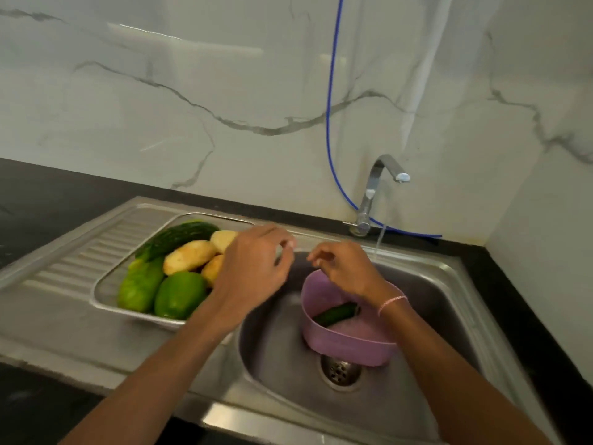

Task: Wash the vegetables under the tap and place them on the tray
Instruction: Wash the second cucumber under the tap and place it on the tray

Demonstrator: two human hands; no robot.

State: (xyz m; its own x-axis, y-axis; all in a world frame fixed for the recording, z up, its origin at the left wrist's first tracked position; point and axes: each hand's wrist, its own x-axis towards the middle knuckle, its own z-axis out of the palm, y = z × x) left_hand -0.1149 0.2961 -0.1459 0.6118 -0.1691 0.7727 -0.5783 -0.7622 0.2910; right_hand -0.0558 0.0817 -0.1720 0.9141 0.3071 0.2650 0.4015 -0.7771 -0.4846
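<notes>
A steel sink (pixel 276 348) is seen set into a black tabletop (pixel 48 200), and all places are given from it. Just left of the sink, on the ribbed drainboard (pixel 73 261), a steel tray (pixel 96 297) is laid. The tray is filled with vegetables: a long dark green gourd (pixel 179 236) at the side farthest from the viewer, three pale yellow potatoes (pixel 189 256) at the side nearest the sink, and two bright green vegetables (pixel 179 295) at the near side. Inside the sink, above the drain (pixel 340 369), a purple bowl (pixel 349 348) is placed, and one dark green cucumber (pixel 337 313) is seen lying in it. Behind the sink, at its far right corner, a chrome tap (pixel 372 191) is mounted; a thin stream of water (pixel 380 242) is seen falling from it toward the sink's back edge. A blue hose (pixel 330 107) is hung down the marble wall (pixel 192 91) behind the sink to the tap's base. The left hand (pixel 253 268) is held over the sink's left rim and the tray's right edge, its fingers loosely bent, with nothing seen in them. The right hand (pixel 343 268) is held over the bowl's back rim, fingers loosely curled and likewise holding nothing; whether the rim is touched cannot be told. A pink bracelet (pixel 393 301) is worn on the right wrist.
</notes>
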